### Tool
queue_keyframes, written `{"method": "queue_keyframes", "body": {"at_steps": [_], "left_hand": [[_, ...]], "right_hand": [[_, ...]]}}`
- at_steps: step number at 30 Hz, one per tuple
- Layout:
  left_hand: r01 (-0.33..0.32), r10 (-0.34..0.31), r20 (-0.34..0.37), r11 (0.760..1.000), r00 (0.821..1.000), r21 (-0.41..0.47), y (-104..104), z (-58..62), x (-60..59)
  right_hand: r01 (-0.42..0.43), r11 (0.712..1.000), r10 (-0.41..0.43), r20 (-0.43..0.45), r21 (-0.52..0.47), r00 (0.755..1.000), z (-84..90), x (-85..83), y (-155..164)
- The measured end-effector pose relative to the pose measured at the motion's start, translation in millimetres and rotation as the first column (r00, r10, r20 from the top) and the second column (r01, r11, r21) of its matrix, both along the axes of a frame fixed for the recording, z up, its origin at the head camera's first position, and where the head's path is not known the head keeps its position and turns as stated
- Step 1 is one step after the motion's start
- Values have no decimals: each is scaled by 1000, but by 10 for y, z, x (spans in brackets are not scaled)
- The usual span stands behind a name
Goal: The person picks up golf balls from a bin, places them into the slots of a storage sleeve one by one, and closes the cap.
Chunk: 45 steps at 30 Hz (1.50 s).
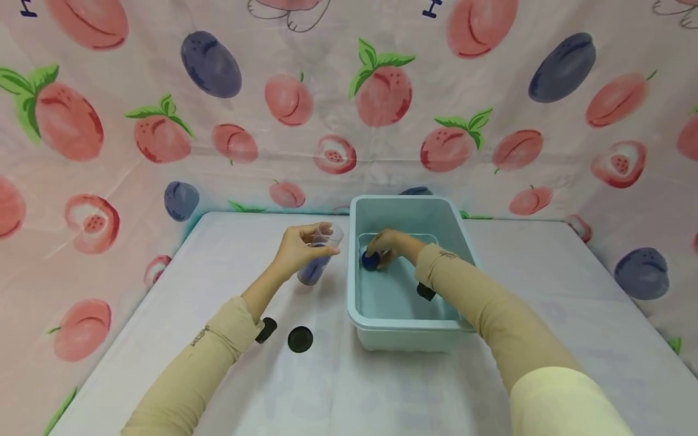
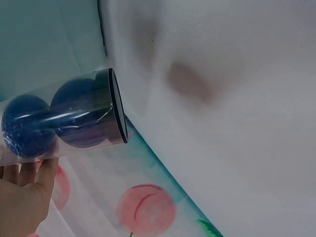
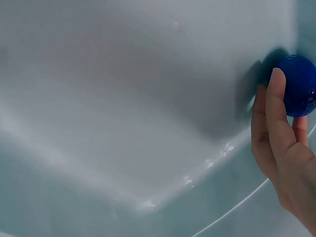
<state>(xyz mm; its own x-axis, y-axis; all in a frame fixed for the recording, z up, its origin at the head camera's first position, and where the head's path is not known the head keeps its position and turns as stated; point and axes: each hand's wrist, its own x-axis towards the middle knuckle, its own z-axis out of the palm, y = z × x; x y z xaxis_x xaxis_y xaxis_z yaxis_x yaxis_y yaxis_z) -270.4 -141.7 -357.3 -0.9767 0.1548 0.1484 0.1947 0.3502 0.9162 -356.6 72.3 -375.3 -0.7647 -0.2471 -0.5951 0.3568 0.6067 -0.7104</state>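
My left hand (image 1: 295,248) holds a clear plastic tube (image 1: 313,269) near its upper end, slightly tilted, above the table just left of the bin. Inside the tube, the left wrist view shows two blue balls (image 2: 28,126) one after the other, and a black cap (image 2: 118,106) on its lower end. The tube's upper end looks uncovered in the head view. Down inside the pale blue bin (image 1: 354,303), my right hand (image 1: 388,243) grips another blue ball (image 3: 298,86) between thumb and fingers, close to the left wall.
A round black lid (image 1: 300,339) lies on the white table in front of the bin. Beside the left sleeve is a small black object (image 1: 266,330), partly covered. Another black object (image 1: 426,292) shows in the bin under the right forearm. Fruit-patterned cloth (image 1: 332,154) hangs behind.
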Motion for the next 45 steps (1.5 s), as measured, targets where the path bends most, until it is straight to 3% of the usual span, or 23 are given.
{"method": "queue_keyframes", "body": {"at_steps": [12, 18, 23, 29, 34, 45], "left_hand": [[-17, 17, -6, 1000, 1000, -8, -18, 46, 43], [-15, 15, -5, 1000, 1000, -15, 16, 71, 66], [-24, 23, -15, 999, 1000, -32, 24, 65, 47], [-26, 24, -25, 998, 999, -57, 25, 83, 19], [-32, 29, -40, 997, 999, -67, 39, 86, 13], [-33, 32, -33, 999, 999, -34, 29, 87, -20]], "right_hand": [[-21, 999, 20, -23, -40, 1000, 142, -32, 141], [49, 993, -50, -10, -104, 999, 193, 11, 247], [107, 980, -109, 0, -168, 994, 261, 49, 308], [120, 968, -124, -5, -221, 992, 425, 104, 337], [136, 941, -144, -5, -309, 990, 513, 132, 370], [98, 905, -113, -13, -415, 994, 691, 202, 392]]}}
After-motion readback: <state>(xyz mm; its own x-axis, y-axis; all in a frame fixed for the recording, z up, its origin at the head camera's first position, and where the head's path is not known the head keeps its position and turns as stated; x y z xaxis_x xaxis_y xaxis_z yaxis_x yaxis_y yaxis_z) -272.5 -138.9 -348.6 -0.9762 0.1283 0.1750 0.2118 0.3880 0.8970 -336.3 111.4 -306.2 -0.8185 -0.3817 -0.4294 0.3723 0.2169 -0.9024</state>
